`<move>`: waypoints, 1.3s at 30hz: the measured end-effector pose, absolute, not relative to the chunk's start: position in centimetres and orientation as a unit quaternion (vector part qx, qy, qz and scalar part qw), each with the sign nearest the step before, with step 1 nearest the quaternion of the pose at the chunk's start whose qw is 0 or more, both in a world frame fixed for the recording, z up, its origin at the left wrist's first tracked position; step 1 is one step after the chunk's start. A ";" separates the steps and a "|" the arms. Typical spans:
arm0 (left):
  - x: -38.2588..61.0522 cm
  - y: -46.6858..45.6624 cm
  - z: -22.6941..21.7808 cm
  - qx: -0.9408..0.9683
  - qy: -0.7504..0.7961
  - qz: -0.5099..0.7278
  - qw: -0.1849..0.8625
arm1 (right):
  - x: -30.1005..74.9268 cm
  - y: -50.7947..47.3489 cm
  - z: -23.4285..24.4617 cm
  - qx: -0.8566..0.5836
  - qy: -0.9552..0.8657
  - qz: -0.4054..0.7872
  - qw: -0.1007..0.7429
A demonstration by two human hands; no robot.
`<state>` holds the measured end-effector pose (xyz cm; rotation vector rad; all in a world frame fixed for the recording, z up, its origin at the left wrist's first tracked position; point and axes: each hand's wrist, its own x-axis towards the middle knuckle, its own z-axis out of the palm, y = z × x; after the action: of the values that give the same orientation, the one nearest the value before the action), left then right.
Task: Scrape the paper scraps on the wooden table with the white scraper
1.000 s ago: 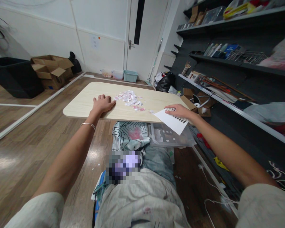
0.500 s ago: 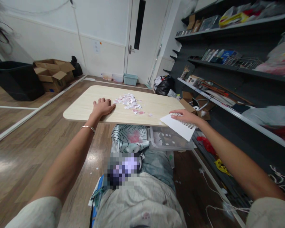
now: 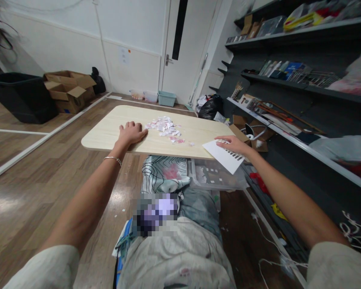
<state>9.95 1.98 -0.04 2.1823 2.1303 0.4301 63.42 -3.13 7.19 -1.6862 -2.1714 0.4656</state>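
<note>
White card (image 3: 224, 159): flat, pale, straight-edged, with a row of dark rectangular slots or marks along the side under the fingers; cannot tell which.
Card's place: tilted at the right part of the table (image 3: 111, 126), its lower corner jutting past the near edge.
Right hand (image 3: 233, 144): fingers drawn in narrow, holding the card by its marked side; the thumb's exact position cannot be told.
Left hand (image 3: 132, 133): palm down on the table, left of its middle, near edge; fingers loosely spread, thumb out to the right, nothing held.
Bracelet (image 3: 113, 159): thin, silvery, on the left wrist.
Paper scraps (image 3: 165, 126): small torn bits, white and pinkish, heaped about the table's middle, close to the left thumb; a few pinker ones trail toward the near edge.
Plastic tub (image 3: 233, 182): clear, below the table's near edge, with small pale pieces in it.
Patterned cloth (image 3: 154, 176): pale with black lines and a pink stain, left of the tub, below the table's near edge.
Shelves (image 3: 276, 127): dark, loaded, right of the table.
</note>
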 end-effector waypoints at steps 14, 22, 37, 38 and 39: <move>9.9 2.1 -0.1 0.708 0.689 0.149 0.038 | 59.5 -1.4 5.4 -0.553 -0.802 0.184 0.130; 9.9 2.1 0.1 0.708 0.688 0.156 0.044 | 57.1 -3.1 4.8 -0.534 -0.810 0.198 0.143; 9.9 1.9 0.0 0.709 0.687 0.151 0.043 | 55.4 -3.7 4.7 -0.525 -0.815 0.199 0.142; 9.9 2.0 0.0 0.710 0.687 0.152 0.043 | 55.3 -3.8 4.7 -0.525 -0.815 0.200 0.144; 9.9 2.0 0.0 0.709 0.687 0.152 0.043 | 55.3 -3.8 4.6 -0.526 -0.814 0.200 0.145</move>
<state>9.86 2.03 -0.02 2.1688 2.1025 0.4645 55.27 -3.85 4.65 -1.5148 -2.3437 0.5768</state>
